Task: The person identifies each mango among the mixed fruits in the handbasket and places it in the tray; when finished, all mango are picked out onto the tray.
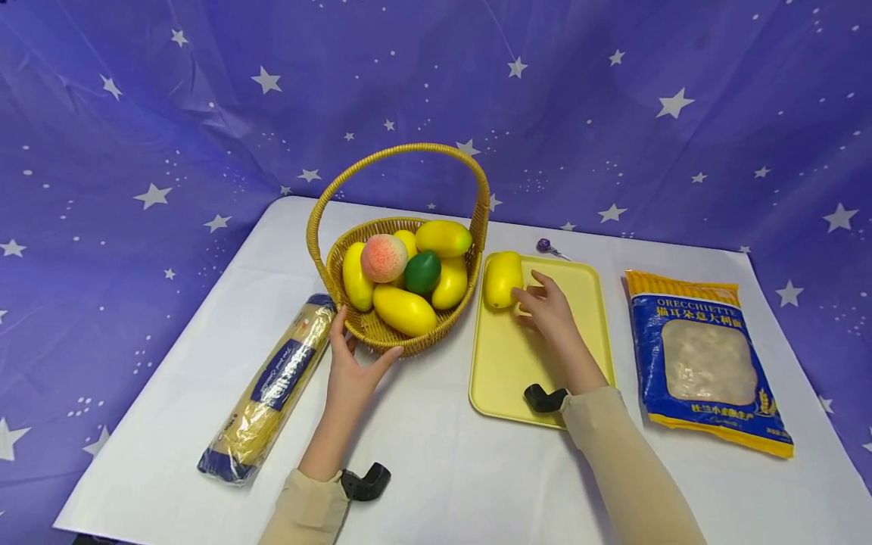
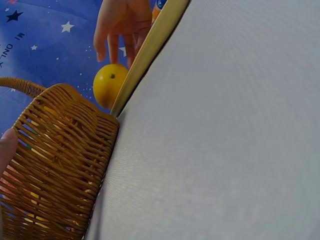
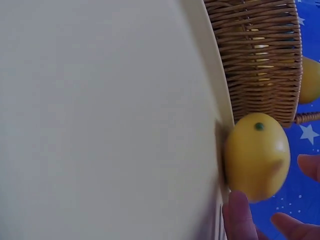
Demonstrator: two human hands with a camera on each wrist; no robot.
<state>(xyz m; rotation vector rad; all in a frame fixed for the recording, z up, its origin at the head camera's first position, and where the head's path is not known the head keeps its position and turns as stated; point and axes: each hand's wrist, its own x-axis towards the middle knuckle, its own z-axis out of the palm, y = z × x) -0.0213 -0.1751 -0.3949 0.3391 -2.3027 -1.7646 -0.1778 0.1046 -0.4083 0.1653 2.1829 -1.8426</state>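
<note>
My left hand rests against the near side of a wicker basket, thumb and fingers spread along its wall. In the left wrist view only part of that hand shows at the edge. Inside the basket lie several yellow mangoes, a pink peach and a small dark green fruit. On a pale yellow tray sits one more yellow oblong fruit, at the tray's far left corner. Beside it is my right hand, fingers loosely extended with fingertips close to its right side.
A long pack of spaghetti lies left of the basket. To the tray's right is a blue and orange bag of orecchiette. A purple-wrapped lollipop lies behind the tray on the white table. Starry blue cloth hangs behind.
</note>
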